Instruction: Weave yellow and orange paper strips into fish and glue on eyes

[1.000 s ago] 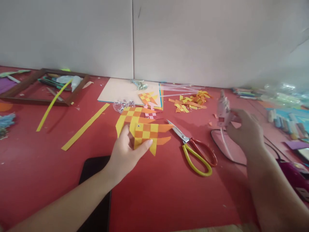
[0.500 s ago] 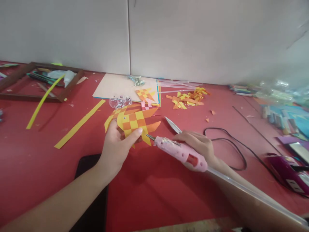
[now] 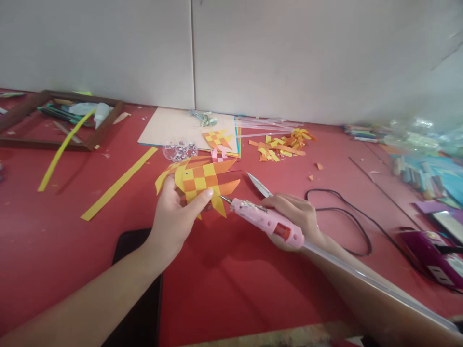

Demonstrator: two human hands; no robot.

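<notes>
My left hand (image 3: 175,212) pinches a woven yellow and orange paper fish (image 3: 198,177) with a small eye, its thumb lying on the checkered side. My right hand (image 3: 298,217) is wrapped round a pink glue gun (image 3: 265,221), with a long clear glue stick (image 3: 372,282) running out of its back end. The metal nozzle of the gun is at the fish's pointed tail strips; whether it touches them I cannot tell. Scissors (image 3: 258,184) lie just beyond my right hand, their handles hidden behind it.
Behind the fish are stacked paper sheets (image 3: 162,126), a smaller woven fish (image 3: 217,139) and paper scraps (image 3: 282,147). Yellow strips (image 3: 119,184) and a wooden frame (image 3: 90,144) lie left. A black phone-like object (image 3: 135,308) is near. A black cable (image 3: 354,210) and purple box (image 3: 432,258) are right.
My right hand has shifted the glue gun slightly up and to the left, its nozzle staying by the tail strips. My left hand holds the fish almost as before.
</notes>
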